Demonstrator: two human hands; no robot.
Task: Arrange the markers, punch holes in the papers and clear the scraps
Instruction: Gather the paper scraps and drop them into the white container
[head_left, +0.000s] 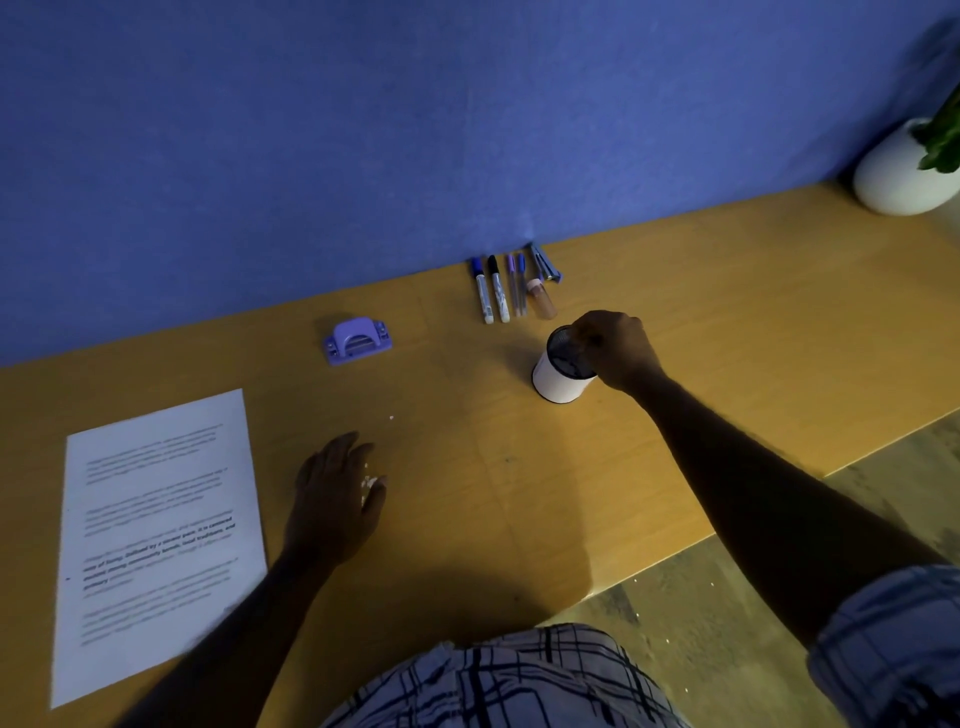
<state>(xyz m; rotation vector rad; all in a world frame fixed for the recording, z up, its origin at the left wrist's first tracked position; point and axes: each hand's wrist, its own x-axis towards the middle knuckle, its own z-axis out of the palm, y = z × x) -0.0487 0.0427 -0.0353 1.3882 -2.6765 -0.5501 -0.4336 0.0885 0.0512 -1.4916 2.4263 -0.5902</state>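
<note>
Several markers and pens (497, 291) lie side by side near the blue wall. A purple hole punch (357, 340) sits on the desk to their left. Printed papers (156, 530) lie at the front left. My right hand (615, 348) grips the rim of a white cup with a dark mesh inside (558, 371). My left hand (335, 493) rests flat on the desk beside the papers, fingers straight, with small white paper scraps (370, 482) at its fingertips. One loose scrap (391, 417) lies farther back.
A small brown bottle (541, 299) and a stapler (544, 262) lie right of the pens. A white pot with a green plant (904, 171) stands at the far right by the wall. The wooden desk's front edge (675, 551) runs diagonally; floor lies beyond it.
</note>
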